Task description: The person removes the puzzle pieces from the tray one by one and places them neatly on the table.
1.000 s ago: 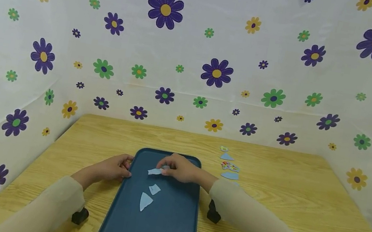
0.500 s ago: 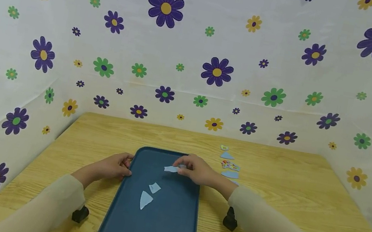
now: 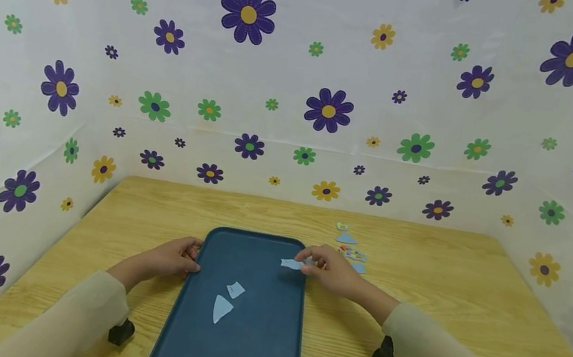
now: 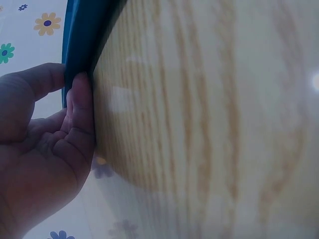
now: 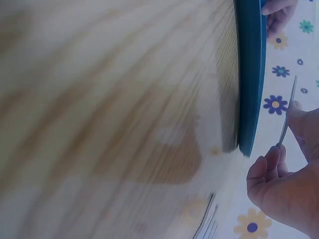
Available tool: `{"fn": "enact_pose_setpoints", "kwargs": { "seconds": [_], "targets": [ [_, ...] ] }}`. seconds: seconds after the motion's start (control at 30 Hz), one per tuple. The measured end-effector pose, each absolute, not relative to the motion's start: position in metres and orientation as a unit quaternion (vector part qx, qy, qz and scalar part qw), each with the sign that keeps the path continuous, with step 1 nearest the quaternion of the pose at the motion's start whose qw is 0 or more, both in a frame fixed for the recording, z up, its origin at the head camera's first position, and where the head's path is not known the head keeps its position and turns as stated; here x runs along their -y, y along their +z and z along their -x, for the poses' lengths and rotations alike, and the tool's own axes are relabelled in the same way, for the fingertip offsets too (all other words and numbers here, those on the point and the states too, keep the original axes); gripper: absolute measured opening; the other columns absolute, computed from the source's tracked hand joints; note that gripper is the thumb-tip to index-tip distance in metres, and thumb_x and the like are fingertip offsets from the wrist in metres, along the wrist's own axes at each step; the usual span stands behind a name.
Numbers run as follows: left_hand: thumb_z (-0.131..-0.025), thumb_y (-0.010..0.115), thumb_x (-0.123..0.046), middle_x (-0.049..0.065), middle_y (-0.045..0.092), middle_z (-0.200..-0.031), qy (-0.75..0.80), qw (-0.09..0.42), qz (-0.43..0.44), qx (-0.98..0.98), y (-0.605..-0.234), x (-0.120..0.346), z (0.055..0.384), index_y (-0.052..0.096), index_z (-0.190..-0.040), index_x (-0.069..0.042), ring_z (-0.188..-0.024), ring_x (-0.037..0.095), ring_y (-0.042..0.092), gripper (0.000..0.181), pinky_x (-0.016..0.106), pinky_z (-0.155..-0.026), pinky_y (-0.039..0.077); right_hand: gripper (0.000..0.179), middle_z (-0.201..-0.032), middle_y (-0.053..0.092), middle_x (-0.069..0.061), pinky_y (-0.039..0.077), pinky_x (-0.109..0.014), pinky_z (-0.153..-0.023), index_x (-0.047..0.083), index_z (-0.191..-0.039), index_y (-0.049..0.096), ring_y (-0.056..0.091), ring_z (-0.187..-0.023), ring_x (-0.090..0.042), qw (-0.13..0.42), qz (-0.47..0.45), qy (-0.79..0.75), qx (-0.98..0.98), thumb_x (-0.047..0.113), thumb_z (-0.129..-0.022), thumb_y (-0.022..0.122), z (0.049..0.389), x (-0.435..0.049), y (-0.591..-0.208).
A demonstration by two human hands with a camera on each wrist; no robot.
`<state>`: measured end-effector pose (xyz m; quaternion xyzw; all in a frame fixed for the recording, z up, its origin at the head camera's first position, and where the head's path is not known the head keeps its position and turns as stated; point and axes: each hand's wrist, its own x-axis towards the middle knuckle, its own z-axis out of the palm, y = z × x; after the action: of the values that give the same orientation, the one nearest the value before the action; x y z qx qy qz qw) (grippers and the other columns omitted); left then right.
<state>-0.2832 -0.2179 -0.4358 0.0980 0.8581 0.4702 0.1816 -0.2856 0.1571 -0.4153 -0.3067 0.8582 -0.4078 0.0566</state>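
My right hand [image 3: 334, 270] pinches a flat, pale blue puzzle-like piece [image 3: 290, 264] between thumb and fingers, over the tray's far right edge. Seen edge-on in the right wrist view, the piece [image 5: 293, 92] is thin and clear of the tray. My left hand [image 3: 167, 258] grips the left rim of the dark blue tray [image 3: 257, 350]; in the left wrist view the thumb and curled fingers meet at that rim [image 4: 79, 45]. On the tray lie a small squarish pale blue piece [image 3: 235, 290] and a pointed pale blue piece [image 3: 221, 309], close together.
Right of the tray, on the wooden table [image 3: 441, 305], lies a column of flat pieces: a small yellowish one [image 3: 342, 226], a blue triangular one [image 3: 347, 238], a multicoloured one [image 3: 353, 253] and a blue one [image 3: 357, 267]. A flowered cloth [image 3: 281, 76] hangs behind the table.
My right hand has lifted the pale blue piece and carried it rightward from the tray's upper middle to its right edge. The left hand stays at the rim.
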Motion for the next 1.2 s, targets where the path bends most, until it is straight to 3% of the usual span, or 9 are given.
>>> {"fn": "enact_pose_setpoints", "kwargs": {
  "seconds": [0.23,0.57,1.2],
  "targets": [
    [-0.090,0.061,0.001,0.013,0.045,-0.098,0.484,0.190,-0.108,-0.847,-0.437,0.220,0.285,0.031,-0.143,0.010,-0.082,0.023,0.048,0.061,0.035,-0.068,0.046,0.016,-0.090,0.050,-0.004,0.037,-0.034,-0.064,0.012,-0.108,0.070,0.041,-0.077,-0.022,0.031,0.257,-0.408,-0.876,0.008,-0.094,0.063,0.277,-0.180,-0.416],
    [-0.090,0.061,0.000,0.013,0.045,-0.098,0.477,0.187,-0.106,-0.852,-0.436,0.219,0.283,0.030,-0.143,0.011,-0.083,0.023,0.048,0.062,0.035,-0.069,0.046,0.016,-0.099,0.054,-0.006,0.039,-0.034,-0.065,0.010,-0.109,0.068,0.043,-0.078,-0.022,0.006,0.227,-0.416,-0.881,0.008,-0.094,0.062,0.268,-0.208,-0.422],
    [-0.090,0.062,0.001,0.014,0.045,-0.099,0.479,0.185,-0.105,-0.852,-0.436,0.218,0.282,0.034,-0.140,0.011,-0.083,0.024,0.049,0.059,0.035,-0.069,0.047,0.018,-0.098,0.054,-0.007,0.040,-0.033,-0.065,0.010,-0.111,0.069,0.045,-0.079,-0.022,0.025,0.168,-0.407,-0.897,0.011,-0.095,0.062,0.241,-0.245,-0.423]
  ]
}}
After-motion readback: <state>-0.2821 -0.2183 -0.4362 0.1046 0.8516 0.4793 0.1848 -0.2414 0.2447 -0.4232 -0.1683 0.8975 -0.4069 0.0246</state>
